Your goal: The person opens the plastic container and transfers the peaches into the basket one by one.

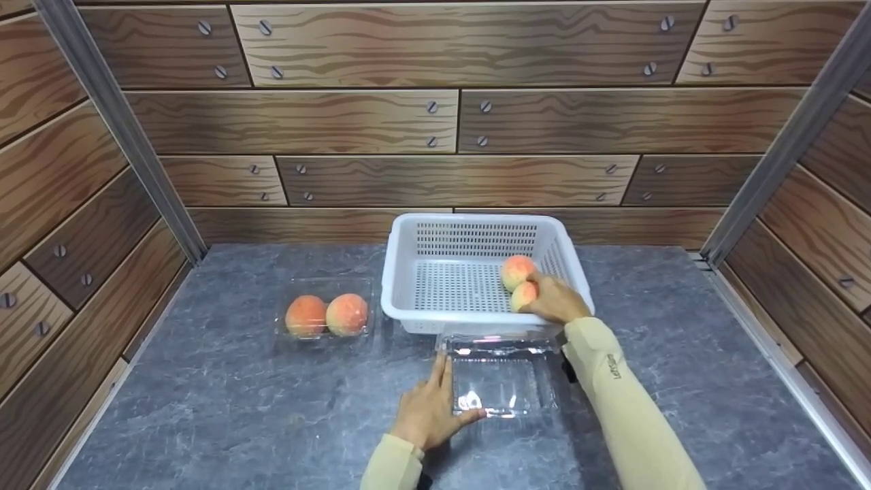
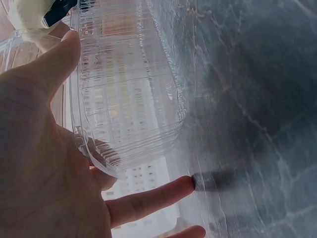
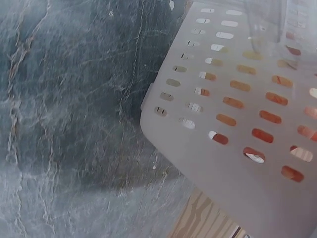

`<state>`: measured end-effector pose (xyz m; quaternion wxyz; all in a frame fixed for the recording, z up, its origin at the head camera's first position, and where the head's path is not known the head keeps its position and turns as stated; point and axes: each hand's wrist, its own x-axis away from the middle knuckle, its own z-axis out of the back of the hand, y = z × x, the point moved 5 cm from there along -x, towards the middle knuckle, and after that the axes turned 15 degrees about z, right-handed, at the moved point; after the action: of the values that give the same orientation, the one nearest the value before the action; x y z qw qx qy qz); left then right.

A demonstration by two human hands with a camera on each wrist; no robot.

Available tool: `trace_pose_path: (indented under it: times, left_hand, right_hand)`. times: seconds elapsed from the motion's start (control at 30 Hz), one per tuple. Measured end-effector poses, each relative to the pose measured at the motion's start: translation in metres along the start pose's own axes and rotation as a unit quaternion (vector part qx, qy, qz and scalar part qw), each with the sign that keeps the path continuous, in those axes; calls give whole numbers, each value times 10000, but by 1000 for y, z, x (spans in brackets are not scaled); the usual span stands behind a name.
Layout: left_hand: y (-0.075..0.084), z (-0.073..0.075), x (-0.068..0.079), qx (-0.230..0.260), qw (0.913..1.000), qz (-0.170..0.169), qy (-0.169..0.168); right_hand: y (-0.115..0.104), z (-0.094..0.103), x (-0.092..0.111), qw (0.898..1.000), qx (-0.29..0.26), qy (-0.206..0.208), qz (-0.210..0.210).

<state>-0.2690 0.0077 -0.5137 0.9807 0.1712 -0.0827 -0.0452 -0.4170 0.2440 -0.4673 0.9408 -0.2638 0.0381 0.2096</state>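
Two red-and-yellow peaches lie at the right side of a white plastic basket: the farther peach (image 1: 518, 273) and the nearer peach (image 1: 524, 297). My right hand (image 1: 558, 301) reaches over the basket's rim and grips the nearer one, its fingers and thumb about it. My left hand (image 1: 427, 412) rests with straight, spread fingers against an open clear plastic clamshell box (image 1: 500, 384). Its thumb (image 2: 67, 52) touches the box rim in the left wrist view, and one fingertip meets the table. The right wrist view shows the slotted basket wall with peach colour behind; the right hand is hidden there.
The white basket (image 1: 469, 316) stands at the back of the grey marbled table (image 1: 238, 408), just beyond the open box. To its left sits another clear box (image 1: 289, 280) with two peaches (image 1: 347, 314) inside. Wood-patterned walls (image 1: 340, 122) enclose the back and sides.
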Motion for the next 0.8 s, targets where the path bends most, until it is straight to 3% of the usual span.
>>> trace_pose_path:
  times: [0.27, 0.6, 0.8]
  left_hand:
    - [2, 2, 1, -135, 9998, -104, 100]
    - [3, 2, -1, -119, 9999, -87, 32]
    - [4, 2, 0, -173, 9998, -115, 9]
  right_hand:
    - [-2, 2, 1, 9996, 221, 159, 58]
    - [-3, 3, 1, 9999, 137, 44, -31]
    - [-4, 3, 4, 9999, -29, -17, 139]
